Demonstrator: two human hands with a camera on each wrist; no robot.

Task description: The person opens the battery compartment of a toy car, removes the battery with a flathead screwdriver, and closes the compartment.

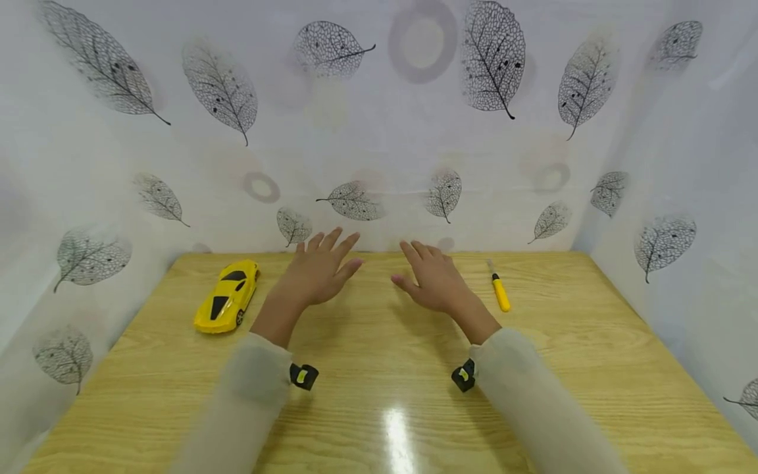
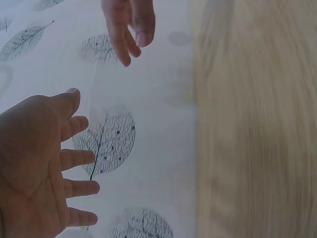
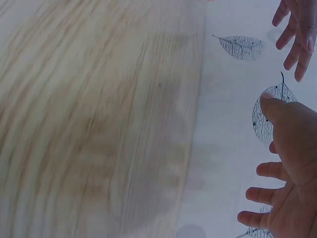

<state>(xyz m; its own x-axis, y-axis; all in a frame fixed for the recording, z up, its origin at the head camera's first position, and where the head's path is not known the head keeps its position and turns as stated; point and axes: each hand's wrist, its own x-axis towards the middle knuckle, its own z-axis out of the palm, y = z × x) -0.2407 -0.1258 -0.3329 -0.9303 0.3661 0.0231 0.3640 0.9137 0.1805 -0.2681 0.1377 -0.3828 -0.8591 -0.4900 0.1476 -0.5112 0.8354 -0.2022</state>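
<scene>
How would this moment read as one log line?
left hand: holding nothing | right hand: holding nothing | yellow toy car: on table, left of hands | yellow-handled tool: on table, right of hands

Left arm (image 1: pixel 245 395) and right arm (image 1: pixel 535 395) stretched forward, angled inward. Left hand (image 1: pixel 316 273) and right hand (image 1: pixel 435 280) apart, backs up, fingers extended and spread, thumbs to the inner side.

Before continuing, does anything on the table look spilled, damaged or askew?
Nothing stands out: the yellow toy car stands upright, the yellow-handled tool lies on the wooden tabletop, and no spill or damage shows.
</scene>
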